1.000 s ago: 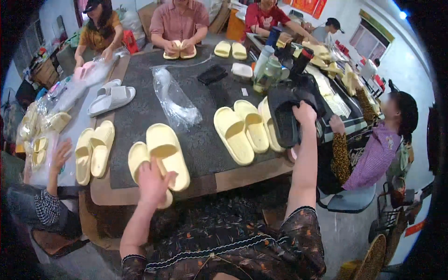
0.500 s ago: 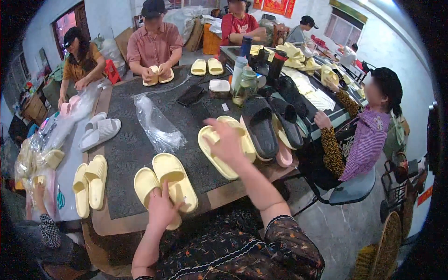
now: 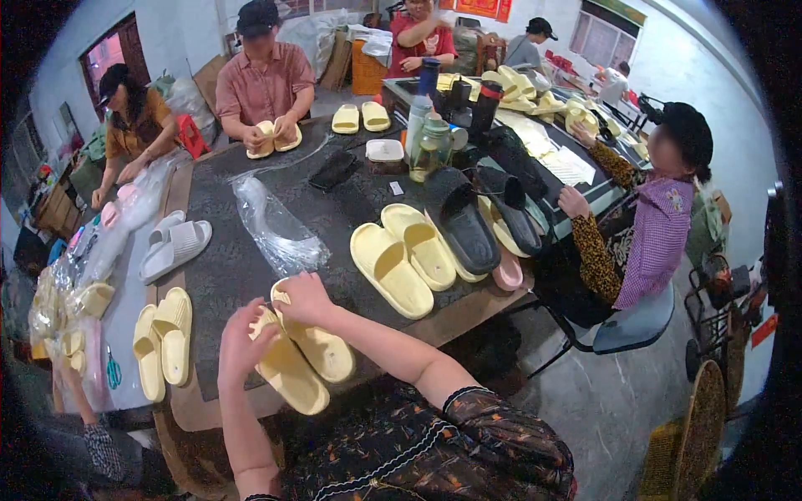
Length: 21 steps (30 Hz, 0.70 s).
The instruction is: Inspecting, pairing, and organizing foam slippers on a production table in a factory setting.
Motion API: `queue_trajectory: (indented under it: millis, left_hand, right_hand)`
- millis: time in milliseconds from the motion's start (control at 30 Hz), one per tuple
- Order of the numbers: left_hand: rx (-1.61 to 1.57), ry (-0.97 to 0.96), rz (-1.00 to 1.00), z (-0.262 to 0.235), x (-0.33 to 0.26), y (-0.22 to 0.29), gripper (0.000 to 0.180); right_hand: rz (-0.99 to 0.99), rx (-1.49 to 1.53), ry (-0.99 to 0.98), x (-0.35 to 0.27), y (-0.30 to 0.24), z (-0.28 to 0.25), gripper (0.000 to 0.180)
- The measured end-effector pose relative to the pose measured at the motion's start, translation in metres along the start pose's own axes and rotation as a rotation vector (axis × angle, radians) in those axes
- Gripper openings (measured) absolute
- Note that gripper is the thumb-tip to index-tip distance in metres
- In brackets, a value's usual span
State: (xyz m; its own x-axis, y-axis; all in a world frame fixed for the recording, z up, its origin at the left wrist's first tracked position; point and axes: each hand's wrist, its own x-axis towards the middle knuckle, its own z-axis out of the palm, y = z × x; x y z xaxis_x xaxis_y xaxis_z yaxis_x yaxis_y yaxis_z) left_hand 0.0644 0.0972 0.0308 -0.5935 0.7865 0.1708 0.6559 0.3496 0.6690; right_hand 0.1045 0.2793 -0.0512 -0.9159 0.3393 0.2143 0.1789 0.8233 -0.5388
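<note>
A pair of pale yellow slide slippers lies in front of me at the table's near edge, toes pointing away. My left hand (image 3: pixel 242 344) curls its fingers round the strap end of the left yellow slipper (image 3: pixel 294 374), whose heel reaches over the edge. Over the toe of the right yellow slipper (image 3: pixel 331 357) bends my right hand (image 3: pixel 304 301), its fingers on the strap. Both hands partly hide the straps. To the right stands another yellow pair (image 3: pixel 393 271), untouched.
Large black slippers (image 3: pixel 468 242) lie at the right, above a pink one (image 3: pixel 508 271). At left are yellow slippers (image 3: pixel 174 334), grey slippers (image 3: pixel 177 246) and scissors (image 3: pixel 113 367). A clear plastic bag (image 3: pixel 276 230) lies mid-table. Co-workers surround the table; one sits on a chair (image 3: pixel 635 326).
My right hand has come left from the right-hand pair to the near pair. My left hand has moved to the left slipper's outer side, and that slipper has shifted toward me.
</note>
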Motion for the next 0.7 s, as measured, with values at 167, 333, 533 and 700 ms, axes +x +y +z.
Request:
queue_trajectory:
  millis: [167,333,533,700]
  left_hand:
    - [0.262,0.12,0.116,0.026,0.033,-0.031,0.039]
    - [0.323,-0.052,-0.085,0.035,0.064,-0.053,0.022]
    - [0.358,-0.076,-0.047,0.042,0.066,-0.062,0.016]
    - [0.167,0.225,-0.032,0.055,0.047,-0.059,0.019]
  right_hand:
    - [-0.074,0.097,0.245,0.006,0.001,0.001,0.031]
    - [-0.052,0.221,0.102,0.006,0.002,-0.003,0.026]
    - [-0.063,0.284,0.19,-0.007,0.014,-0.004,0.021]
    - [0.149,0.647,0.097,-0.012,0.026,-0.002,0.021]
